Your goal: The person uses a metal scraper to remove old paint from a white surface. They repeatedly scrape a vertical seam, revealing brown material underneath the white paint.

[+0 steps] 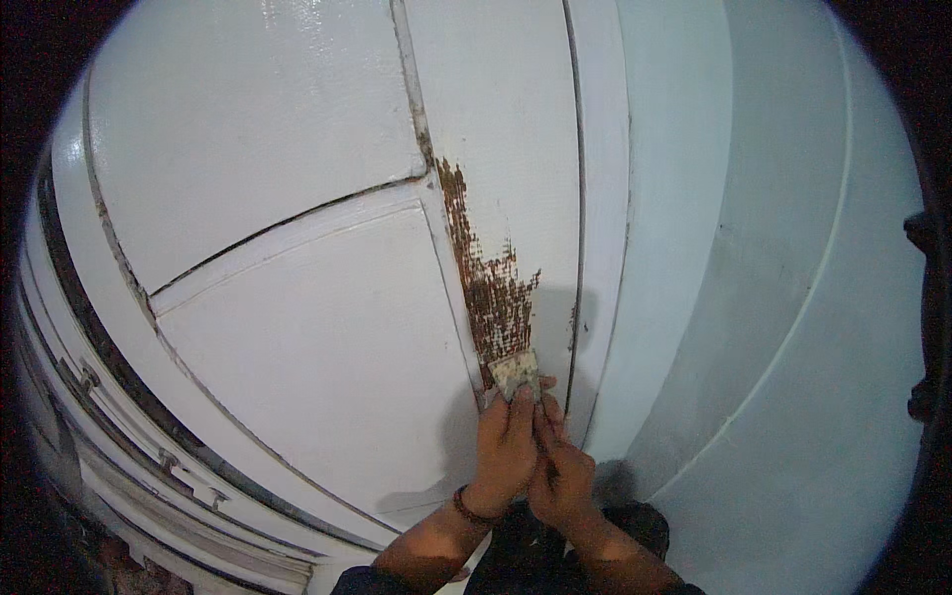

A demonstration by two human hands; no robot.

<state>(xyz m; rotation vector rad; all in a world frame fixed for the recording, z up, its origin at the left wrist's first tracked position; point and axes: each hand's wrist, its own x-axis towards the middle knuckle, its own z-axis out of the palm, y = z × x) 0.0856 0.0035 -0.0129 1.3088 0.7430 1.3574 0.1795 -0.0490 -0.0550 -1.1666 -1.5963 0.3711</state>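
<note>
A paint scraper (pixel 514 369) with a wide, pale, flaking-coated blade lies against a white wooden door (pixel 297 347). My left hand (pixel 508 441) is closed on it just behind the blade, fingers pressed on its upper part. Lower and to the right, my right hand (pixel 563 476) wraps round the handle, which is mostly hidden by the fingers. The blade's edge meets the lower end of a rough brown stripped patch (pixel 501 297), where white paint is gone in a streaky grid pattern. This patch tapers upward along the panel's groove.
Dark grooves and cracks (pixel 288 231) run between the door's panels. A pale wall (pixel 793 426) curves along the right side. At the lower left are a dark gap and metal fittings (pixel 169 459) on a frame. My dark-clothed legs (pixel 516 555) show below.
</note>
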